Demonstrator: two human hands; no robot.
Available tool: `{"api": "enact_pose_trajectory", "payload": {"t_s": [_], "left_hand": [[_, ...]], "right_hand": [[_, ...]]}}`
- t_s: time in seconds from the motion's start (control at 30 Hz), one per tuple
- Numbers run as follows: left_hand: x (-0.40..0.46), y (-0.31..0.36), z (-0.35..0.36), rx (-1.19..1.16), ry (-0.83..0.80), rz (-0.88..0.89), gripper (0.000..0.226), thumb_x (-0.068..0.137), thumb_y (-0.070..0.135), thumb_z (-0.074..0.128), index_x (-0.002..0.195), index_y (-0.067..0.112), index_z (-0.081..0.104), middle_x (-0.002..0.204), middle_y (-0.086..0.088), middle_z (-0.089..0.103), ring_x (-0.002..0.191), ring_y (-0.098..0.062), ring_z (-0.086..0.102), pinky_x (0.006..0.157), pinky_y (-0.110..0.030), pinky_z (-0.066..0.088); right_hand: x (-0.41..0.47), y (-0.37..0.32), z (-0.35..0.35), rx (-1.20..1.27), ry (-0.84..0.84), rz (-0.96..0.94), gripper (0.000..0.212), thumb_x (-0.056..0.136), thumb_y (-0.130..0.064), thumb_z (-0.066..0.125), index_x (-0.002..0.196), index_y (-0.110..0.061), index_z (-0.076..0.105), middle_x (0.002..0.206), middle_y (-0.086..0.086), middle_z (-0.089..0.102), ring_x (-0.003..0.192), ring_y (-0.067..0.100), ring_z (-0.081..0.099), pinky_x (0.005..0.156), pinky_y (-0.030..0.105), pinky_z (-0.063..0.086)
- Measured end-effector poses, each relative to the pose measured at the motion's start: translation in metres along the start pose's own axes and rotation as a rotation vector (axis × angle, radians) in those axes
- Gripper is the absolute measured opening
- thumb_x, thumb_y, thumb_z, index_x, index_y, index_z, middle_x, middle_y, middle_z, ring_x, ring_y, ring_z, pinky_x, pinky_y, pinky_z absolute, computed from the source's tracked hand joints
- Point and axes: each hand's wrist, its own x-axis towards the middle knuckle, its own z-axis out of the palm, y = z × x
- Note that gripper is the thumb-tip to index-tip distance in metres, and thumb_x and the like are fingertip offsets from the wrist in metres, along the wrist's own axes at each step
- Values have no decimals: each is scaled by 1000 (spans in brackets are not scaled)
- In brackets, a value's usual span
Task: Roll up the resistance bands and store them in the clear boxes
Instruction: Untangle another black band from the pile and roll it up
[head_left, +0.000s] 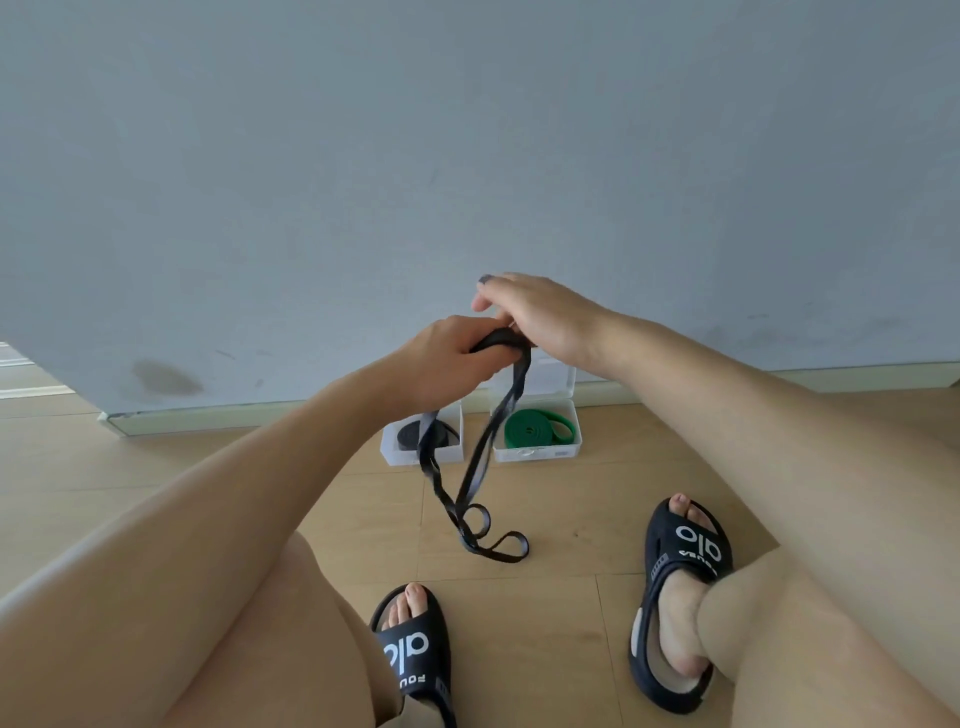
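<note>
Pale wooden floorboards (519, 613) meet a grey-blue wall (467, 130), and against that corner the person sits low with both arms held out in front. Their left hand (447, 358) is curled round the start of a roll at the top of a black resistance band (470, 499), pinching the small coil between thumb and fingers. Their right hand (535, 312) lies over the same coil from above with its fingers fairly straight; whether the thumb underneath is pinching the band I cannot tell. From the coil the band hangs down in two strands, and its loose end lies looped on the floor between the two black sandals (680, 597). Behind it, at the foot of the wall, stand two clear boxes: the left box (395, 454) already holds a rolled black band, and the right box (535, 449), lid up, holds a rolled green band (537, 428). So I judge this is a further band, with rolling barely begun. To do it well, the two strands should be laid flat on each other without the twist showing lower down, the coil kept tight in the left hand while the right feeds slack up evenly, and a little tension held so the roll stays small enough for a box.
</note>
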Motion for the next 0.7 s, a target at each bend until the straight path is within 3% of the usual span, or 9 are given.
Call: {"api": "enact_pose_trajectory", "payload": {"t_s": [0.07,0.13,0.2,0.27,0.4,0.53,0.6,0.7], "left_hand": [[-3,0,-3,11,-22,-11,17,97,27,56,92,26,72,83,-3,68,70,-11,53,72,-31,45],[-5,0,-8,-4,-28,2,14,94,25,61,91,25,74,86,5,73,77,-9,61,75,-29,47],[-7,0,-13,-41,-20,10,14,95,22,62,90,26,75,81,15,72,73,-1,60,69,-21,46],[-8,-3,-16,-56,13,-13,14,95,18,62,87,23,73,68,16,62,66,0,56,59,-10,44],[-8,-12,-24,-121,14,-106,22,92,15,64,75,5,55,55,9,40,51,-11,40,50,-19,37],[-10,-19,-33,-301,18,-126,29,83,13,54,61,17,36,57,4,28,50,-13,23,46,-22,24],[-12,-28,-40,-364,73,-152,30,85,10,50,62,18,33,58,4,27,50,-13,21,46,-22,22],[-17,-46,-47,-334,116,-211,22,76,18,51,59,19,36,57,4,29,52,-15,22,47,-25,22]], "right_hand": [[-2,3,0,-48,-54,8,52,109,-49,30,114,-10,65,93,5,70,92,22,66,98,40,49],[-4,6,0,-3,-100,8,55,108,-48,32,102,-7,67,80,12,75,76,23,71,93,41,57],[-4,7,-2,0,-116,7,55,108,-47,36,101,-2,68,71,8,73,68,19,68,89,39,58],[-4,7,-4,-15,-106,-14,49,107,-45,43,102,-3,68,71,5,72,67,16,66,85,36,56],[-7,5,-10,4,-178,-11,37,100,-46,62,109,-11,70,85,4,75,83,15,71,87,33,58],[-10,14,-19,-114,-443,92,40,89,-46,73,116,-17,69,89,0,76,93,17,70,95,35,54],[-12,25,-21,-244,-508,161,38,86,-34,79,118,-14,70,87,-3,74,92,16,70,94,33,52],[-10,42,-26,-418,-381,239,29,87,-15,78,114,-8,71,81,1,75,77,14,71,83,31,58]]}}
